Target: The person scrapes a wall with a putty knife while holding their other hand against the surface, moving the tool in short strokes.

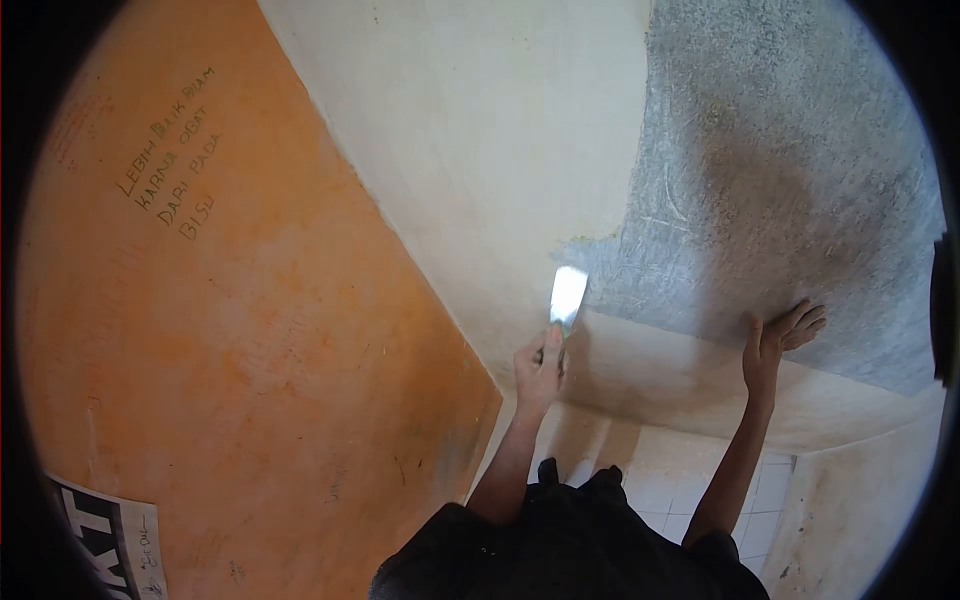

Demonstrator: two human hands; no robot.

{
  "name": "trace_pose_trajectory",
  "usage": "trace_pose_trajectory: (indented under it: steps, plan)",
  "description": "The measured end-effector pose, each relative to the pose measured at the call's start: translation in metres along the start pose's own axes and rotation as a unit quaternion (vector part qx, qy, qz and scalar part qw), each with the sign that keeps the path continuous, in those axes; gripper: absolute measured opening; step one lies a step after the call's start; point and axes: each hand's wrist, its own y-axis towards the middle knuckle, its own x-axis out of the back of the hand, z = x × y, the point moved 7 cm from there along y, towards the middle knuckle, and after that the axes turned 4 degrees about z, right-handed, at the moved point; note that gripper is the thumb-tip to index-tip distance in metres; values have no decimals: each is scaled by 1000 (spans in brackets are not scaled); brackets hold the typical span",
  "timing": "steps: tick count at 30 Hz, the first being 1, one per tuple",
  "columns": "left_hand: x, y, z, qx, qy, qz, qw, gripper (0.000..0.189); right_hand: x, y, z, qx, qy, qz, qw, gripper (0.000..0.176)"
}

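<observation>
My left hand (pixel 540 372) is closed round the handle of a putty knife (pixel 569 297). The knife's broad metal blade points up and shines brightly, its tip right at the scraped edge of the pale paint on the wall. My right hand (pixel 785 333) lies spread against the rough grey scraped patch (pixel 770 150), its fingers pointing up and to the right. Left of this patch the pale cream paint (pixel 480 130) still covers the wall, and a strip of it runs below the patch too.
An orange wall (pixel 260 330) with handwriting meets the cream wall at a corner on the left. A black-and-white poster (pixel 115 540) hangs at its lower left. White floor tiles (pixel 660 480) show below, around my dark clothing (pixel 590 545). Another pale wall (pixel 850 490) stands at right.
</observation>
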Motion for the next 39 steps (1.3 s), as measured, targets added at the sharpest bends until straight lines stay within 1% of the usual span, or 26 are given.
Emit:
trace_pose_trajectory:
  steps: [1, 3, 5, 7, 9, 10, 12, 14, 16, 17, 19, 20, 22, 23, 25, 26, 28, 30, 32, 33, 34, 37, 38, 39]
  plan:
    - [10, -8, 15, 1, 1, 2, 1000, 38, -1, -1, -2, -3, 3, 11, 1000, 89]
    - [26, -19, 47, 53, -38, 1, 998, 39, -4, -1, -3, -7, 5, 20, 1000, 90]
    - [23, -10, 43, 54, -18, 0, 998, 39, -2, -1, 2, -2, 0, 3, 1000, 86]
    - [20, -10, 35, 62, 2, -12, 998, 38, -2, 0, 5, 1, 6, 6, 1000, 87]
    - [3, -8, 16, 40, -12, -22, 999, 39, -3, 2, 5, 7, 11, 0, 1000, 87]
    - [7, -9, 20, 26, -2, -29, 999, 38, -4, 4, 3, 6, 7, -3, 1000, 88]
    - [21, -19, 36, 45, -23, -21, 999, 38, -3, -7, 0, 7, -1, 11, 1000, 88]
    - [15, -15, 38, 48, -49, -6, 998, 38, -6, -2, -4, -16, 15, 22, 1000, 93]
    - [8, -12, 41, 97, -13, 11, 995, 40, -4, 0, -2, -7, 11, 13, 1000, 91]
    - [4, -12, 39, 98, -12, 9, 995, 40, -4, -2, 1, 2, 7, 10, 1000, 89]
    - [-4, -10, 28, 35, -36, -1, 999, 38, -6, -1, 2, -3, 11, 14, 1000, 90]
    - [1, -16, 33, 40, -37, -2, 999, 38, -4, -3, 0, -7, 12, 17, 1000, 90]
    - [6, -19, 37, 19, -34, -3, 999, 39, -4, -3, -2, -2, 10, 17, 1000, 90]
    - [9, -20, 37, 16, -36, -2, 999, 39, -4, -3, -3, -2, 11, 19, 1000, 90]
    - [18, -23, 42, 73, -21, -14, 997, 38, -3, -3, -3, -6, 14, 17, 1000, 89]
    - [10, -14, 33, 70, -19, -12, 997, 38, -4, -3, -2, -10, 17, 18, 1000, 89]
    - [-6, -7, 17, 33, -30, 17, 999, 39, -2, -5, 3, -5, 17, 20, 1000, 90]
    - [0, -9, 17, 25, -36, 7, 999, 39, -2, 0, 6, 6, 18, 5, 1000, 90]
    - [12, -24, 26, 22, -46, -6, 999, 40, 0, -2, 3, 4, 16, 10, 1000, 89]
    - [21, -27, 37, 45, -40, -7, 998, 40, -1, 0, 2, 7, 17, 5, 1000, 89]
    - [20, -25, 31, 67, -33, -6, 997, 40, -2, -1, 1, 6, 13, -2, 1000, 89]
    - [-4, -5, 12, 55, -30, 20, 998, 41, -4, 0, 2, -1, 12, -7, 1000, 88]
    - [-1, -9, 20, 60, -30, 16, 998, 41, -2, -2, 4, -1, 13, -6, 1000, 89]
    - [4, -6, 23, 33, -28, 6, 999, 41, -4, 0, 4, -1, 14, -7, 1000, 89]
